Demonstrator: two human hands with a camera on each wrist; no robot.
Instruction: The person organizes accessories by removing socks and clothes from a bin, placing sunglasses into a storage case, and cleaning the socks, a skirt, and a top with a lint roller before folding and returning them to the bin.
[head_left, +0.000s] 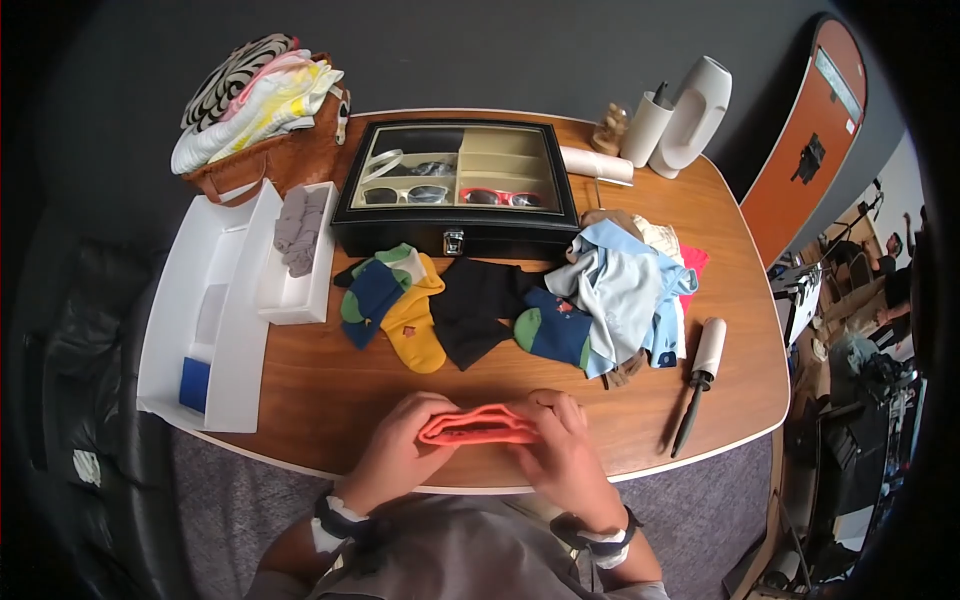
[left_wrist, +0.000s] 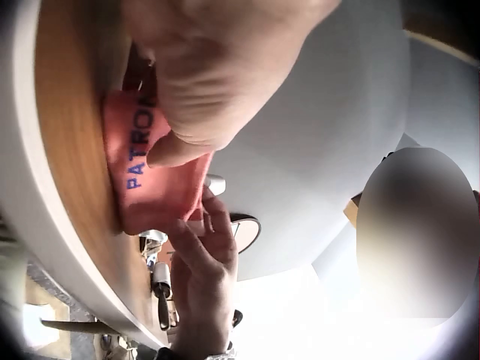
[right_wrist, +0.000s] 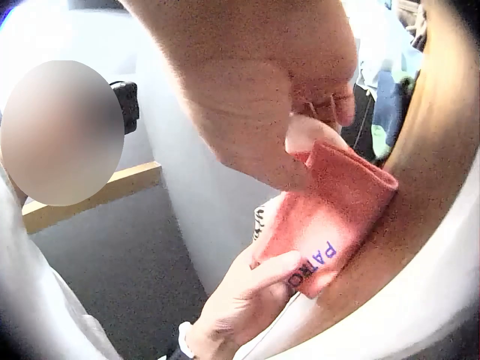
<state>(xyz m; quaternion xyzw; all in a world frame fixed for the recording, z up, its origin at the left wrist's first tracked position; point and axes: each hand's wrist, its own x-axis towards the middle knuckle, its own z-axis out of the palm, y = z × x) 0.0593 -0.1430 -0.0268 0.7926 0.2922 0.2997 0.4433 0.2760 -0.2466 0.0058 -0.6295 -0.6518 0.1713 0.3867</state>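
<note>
Between both hands is a folded coral garment, held above the front edge of the table. Blue letters reading "PATRO" run along one side of the garment in the left wrist view. My left hand pinches its left end, the thumb lying over the lettered face. At the other end, my right hand grips the cloth between thumb and fingers. From above, its layers show as a narrow loop. Beyond the hands lie a yellow sock, a blue-green sock and black cloth.
A black glasses case with a glass lid stands at the back. White boxes are at left, a brown bag behind them. Light-blue clothing is heaped right of the socks, with a lint roller nearer the right edge.
</note>
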